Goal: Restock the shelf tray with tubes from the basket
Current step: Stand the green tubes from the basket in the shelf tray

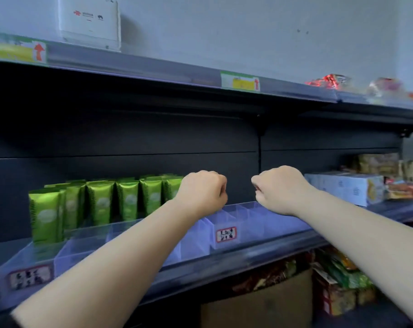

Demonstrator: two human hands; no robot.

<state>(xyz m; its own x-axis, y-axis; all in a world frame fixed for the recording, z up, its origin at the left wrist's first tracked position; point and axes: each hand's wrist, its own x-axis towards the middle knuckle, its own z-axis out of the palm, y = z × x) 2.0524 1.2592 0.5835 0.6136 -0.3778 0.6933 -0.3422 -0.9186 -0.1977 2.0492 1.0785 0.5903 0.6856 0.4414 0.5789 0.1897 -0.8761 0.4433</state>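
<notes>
Several green tubes (101,202) stand upright in rows in the left part of a clear plastic shelf tray (255,209) with dividers. The tray's right compartments hold nothing. My left hand (203,192) hovers over the tray's middle, just right of the tubes, fingers curled into a fist with nothing visible in it. My right hand (281,188) is a short gap to its right, also curled, above the tray's right compartments. No basket is in view.
Pale blue boxes (349,188) and snack packs sit right of the tray. The shelf above (153,74) overhangs the hands and carries a white box (89,22). A cardboard carton (259,301) and packets lie on the level below.
</notes>
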